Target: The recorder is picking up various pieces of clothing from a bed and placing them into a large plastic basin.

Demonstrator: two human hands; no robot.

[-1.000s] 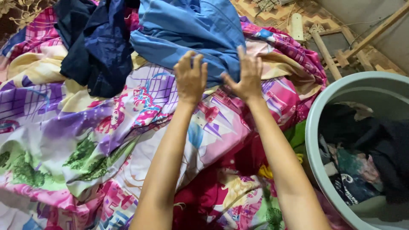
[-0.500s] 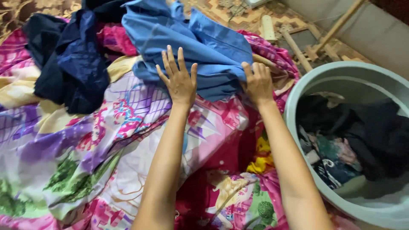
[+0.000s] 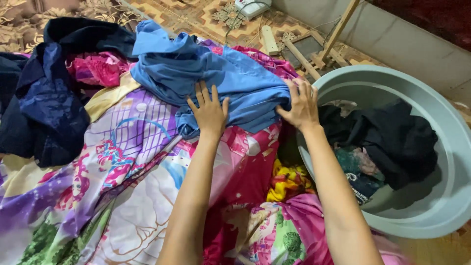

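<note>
Our left hand lies flat and open on the blue shirt, and our right hand grips its edge. The shirt rests on a colourful bedsheet. Dark clothes lie left; a grey tub with laundry stands right.

We cannot see our right hand's fingertips, which are tucked under the blue garment's edge. Beyond our left hand, the dark clothes run off the frame's edge.
</note>
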